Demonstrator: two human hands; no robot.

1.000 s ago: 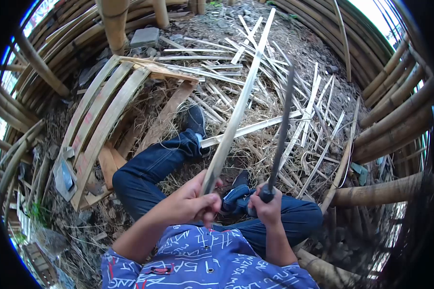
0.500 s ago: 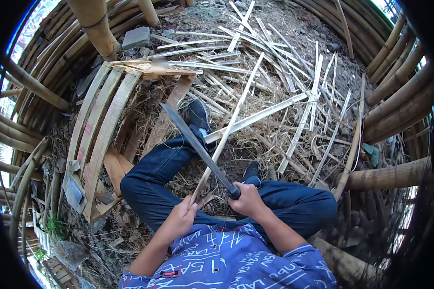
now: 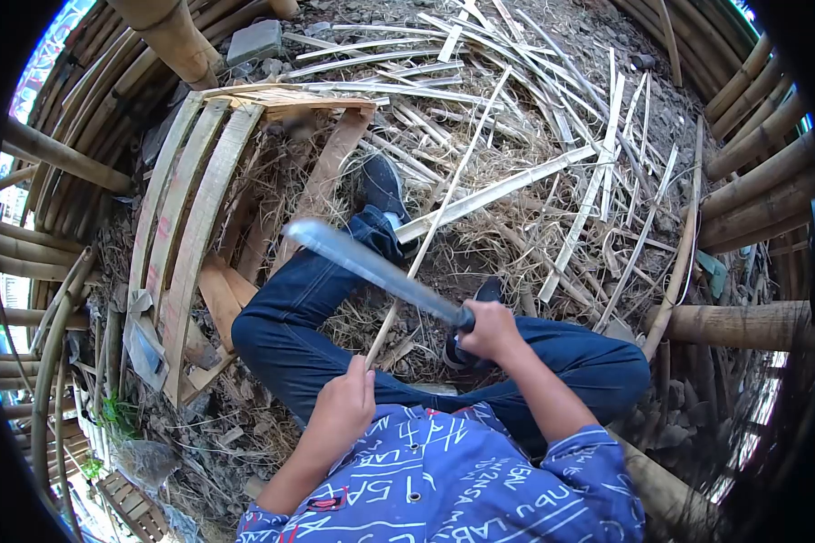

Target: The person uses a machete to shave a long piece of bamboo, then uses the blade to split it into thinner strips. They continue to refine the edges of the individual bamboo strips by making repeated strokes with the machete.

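My left hand [image 3: 346, 398] is closed around the lower end of a long thin bamboo strip [image 3: 437, 217], which slants up and away to the right. A machete [image 3: 371, 267] has its dark handle in my right hand [image 3: 491, 331]. Its broad blade, slightly blurred, points to the upper left and passes across the strip; whether the two touch I cannot tell. Beyond the blade, a wider split bamboo piece [image 3: 507, 190] lies on the ground near my shoe, running up to the right.
A slatted wooden crate [image 3: 210, 195] stands at the left. Many split strips [image 3: 566, 244] and shavings cover the ground ahead. Bamboo poles [image 3: 729, 326] border the right side. A grey block [image 3: 254, 42] lies at the upper left. My bent legs [image 3: 312, 281] surround the work area.
The machete blade has swung to a flatter angle, and my right hand has moved up and right. The strip's lower end and my left hand have shifted slightly. The head view has moved a little.
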